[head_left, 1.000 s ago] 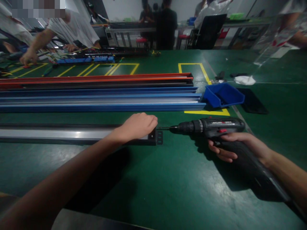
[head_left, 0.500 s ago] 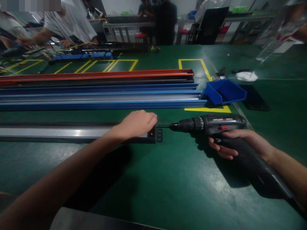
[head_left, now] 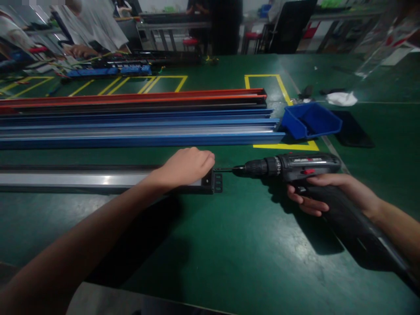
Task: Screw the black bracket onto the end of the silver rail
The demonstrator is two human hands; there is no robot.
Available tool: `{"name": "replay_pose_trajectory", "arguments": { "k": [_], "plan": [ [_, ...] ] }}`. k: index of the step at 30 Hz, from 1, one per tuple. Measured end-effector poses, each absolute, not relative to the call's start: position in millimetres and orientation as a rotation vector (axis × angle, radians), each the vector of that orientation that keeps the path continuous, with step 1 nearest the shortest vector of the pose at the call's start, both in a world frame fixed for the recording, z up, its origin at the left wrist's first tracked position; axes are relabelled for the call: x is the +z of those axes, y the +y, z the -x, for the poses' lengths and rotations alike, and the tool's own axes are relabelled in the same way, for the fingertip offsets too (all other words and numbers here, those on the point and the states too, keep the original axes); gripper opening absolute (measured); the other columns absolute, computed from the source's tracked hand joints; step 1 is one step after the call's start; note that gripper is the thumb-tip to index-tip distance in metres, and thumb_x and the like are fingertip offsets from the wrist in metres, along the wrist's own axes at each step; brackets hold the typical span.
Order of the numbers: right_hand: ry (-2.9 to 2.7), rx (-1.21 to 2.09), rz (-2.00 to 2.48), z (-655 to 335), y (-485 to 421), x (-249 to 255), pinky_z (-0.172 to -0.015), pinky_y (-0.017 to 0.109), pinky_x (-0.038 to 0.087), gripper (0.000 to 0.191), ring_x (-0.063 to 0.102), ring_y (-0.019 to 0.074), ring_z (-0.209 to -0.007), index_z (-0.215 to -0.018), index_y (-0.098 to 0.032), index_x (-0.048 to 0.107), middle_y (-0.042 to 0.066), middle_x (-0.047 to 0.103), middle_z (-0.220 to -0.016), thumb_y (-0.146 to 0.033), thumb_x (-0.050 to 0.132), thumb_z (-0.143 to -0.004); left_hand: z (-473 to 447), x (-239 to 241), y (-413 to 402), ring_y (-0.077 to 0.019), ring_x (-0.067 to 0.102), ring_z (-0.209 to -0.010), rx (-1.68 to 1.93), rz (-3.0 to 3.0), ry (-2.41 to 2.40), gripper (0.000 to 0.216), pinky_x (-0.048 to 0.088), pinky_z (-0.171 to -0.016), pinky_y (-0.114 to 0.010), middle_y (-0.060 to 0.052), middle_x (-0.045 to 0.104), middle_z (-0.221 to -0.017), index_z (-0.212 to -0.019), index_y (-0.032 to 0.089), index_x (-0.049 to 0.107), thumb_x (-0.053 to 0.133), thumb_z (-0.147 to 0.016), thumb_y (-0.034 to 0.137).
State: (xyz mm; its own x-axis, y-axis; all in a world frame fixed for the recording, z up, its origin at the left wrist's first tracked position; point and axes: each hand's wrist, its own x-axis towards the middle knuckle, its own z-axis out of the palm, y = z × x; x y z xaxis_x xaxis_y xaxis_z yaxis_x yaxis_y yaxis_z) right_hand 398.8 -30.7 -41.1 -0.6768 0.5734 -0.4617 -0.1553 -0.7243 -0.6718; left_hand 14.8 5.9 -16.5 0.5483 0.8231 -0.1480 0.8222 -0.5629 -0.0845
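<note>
A long black and silver rail (head_left: 82, 179) lies across the green table, with a black end bracket (head_left: 217, 182) at its right end. My left hand (head_left: 185, 166) is curled over that end of the rail, pressing it down. My right hand (head_left: 331, 194) grips the handle of a black cordless drill (head_left: 295, 166). The drill lies level, and its bit (head_left: 223, 169) points left and meets the bracket just beside my left fingers.
Behind the rail lie stacked long blue rails (head_left: 138, 131) and red rails (head_left: 131, 97). A blue plastic bin (head_left: 310, 120) stands at their right end beside a dark flat pad (head_left: 352, 129). White cloth (head_left: 341, 98) lies farther back. Other people work at the far left.
The drill and my right hand have shifted slightly to the right and up in view. My left hand stays on the rail end.
</note>
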Motion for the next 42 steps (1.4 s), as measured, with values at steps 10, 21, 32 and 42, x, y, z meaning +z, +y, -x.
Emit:
{"name": "replay_pose_trajectory", "arguments": {
  "k": [10,21,32,42],
  "plan": [
    [-0.845,2.364,1.038,-393.8,-31.3,-32.1,-0.059,0.026,0.058,0.030,0.058,0.0105,-0.054,-0.106,-0.008,0.084,0.013,0.075,-0.089,-0.032,0.074,-0.090,-14.8,-16.7,6.1,-0.0289,0.074,-0.086,0.218,2.794,-1.540,0.048,0.048,-0.072,-0.036,-0.012,0.080,-0.099,-0.113,0.017,0.075,0.029,-0.109,0.028],
    [-0.863,2.377,1.006,-394.0,-30.2,-33.1,-0.060,0.026,0.060,0.031,0.057,0.0101,-0.055,-0.108,-0.009,0.085,0.012,0.075,-0.090,-0.033,0.072,-0.091,-13.7,-17.8,6.9,-0.0289,0.073,-0.083,0.230,2.761,-1.524,0.050,0.045,-0.068,-0.035,-0.012,0.081,-0.099,-0.111,0.019,0.076,0.027,-0.107,0.030],
    [-0.848,2.368,1.069,-394.3,-32.4,-30.6,-0.060,0.026,0.060,0.031,0.057,0.0102,-0.055,-0.107,-0.010,0.085,0.012,0.075,-0.090,-0.034,0.073,-0.091,-15.5,-15.3,6.0,-0.0289,0.075,-0.085,0.203,2.762,-1.607,0.051,0.046,-0.067,-0.034,-0.011,0.081,-0.098,-0.108,0.020,0.077,0.027,-0.108,0.033],
    [-0.829,2.347,1.112,-394.1,-33.9,-29.6,-0.061,0.026,0.059,0.032,0.057,0.0104,-0.054,-0.107,-0.010,0.084,0.012,0.075,-0.089,-0.034,0.070,-0.092,-13.9,-18.5,7.4,-0.0295,0.076,-0.085,0.194,2.763,-1.563,0.050,0.048,-0.067,-0.034,-0.011,0.081,-0.097,-0.105,0.020,0.077,0.028,-0.107,0.032]
  ]
}}
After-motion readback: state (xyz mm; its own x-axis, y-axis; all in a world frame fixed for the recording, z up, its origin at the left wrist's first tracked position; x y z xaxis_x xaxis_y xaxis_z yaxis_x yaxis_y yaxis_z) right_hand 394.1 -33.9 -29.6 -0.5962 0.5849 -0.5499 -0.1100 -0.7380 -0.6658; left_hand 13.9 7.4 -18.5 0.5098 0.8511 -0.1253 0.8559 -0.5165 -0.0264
